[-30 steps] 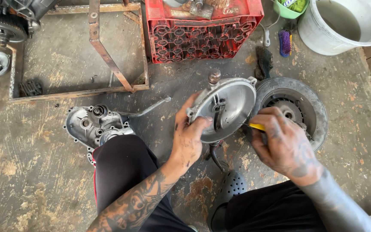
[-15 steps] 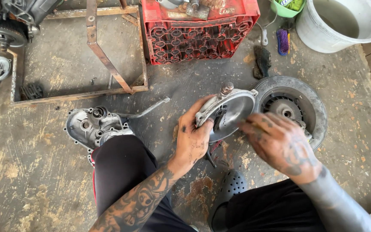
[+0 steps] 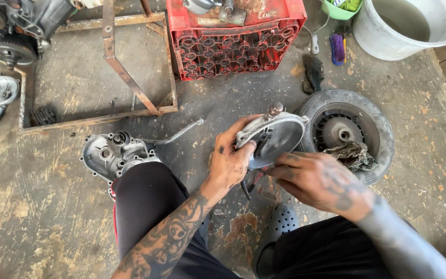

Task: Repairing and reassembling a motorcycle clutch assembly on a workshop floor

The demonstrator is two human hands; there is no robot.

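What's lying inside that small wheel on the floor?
A crumpled grey rag lies in the hollow of the wheel, beside its hub. The round metal cover in the left hand hides the wheel's left edge.

Silver-grey round cover (image 3: 274, 139), red crate (image 3: 233, 39), purple brush (image 3: 339, 49), white bucket (image 3: 403, 26)

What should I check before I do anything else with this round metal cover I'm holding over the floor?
1. Left hand grips the round metal cover at its left rim: ok.
2. Right hand supports the cover from below: cannot tell, contact is hidden.
3. Cover is tilted on edge, off the floor: ok.
4. Small tyre beside the cover, rag lying in its hub: ok, apart from both hands.
5. Engine casing by the left knee: ok, out of the way.
6. Tool under the cover: cannot tell, mostly hidden.
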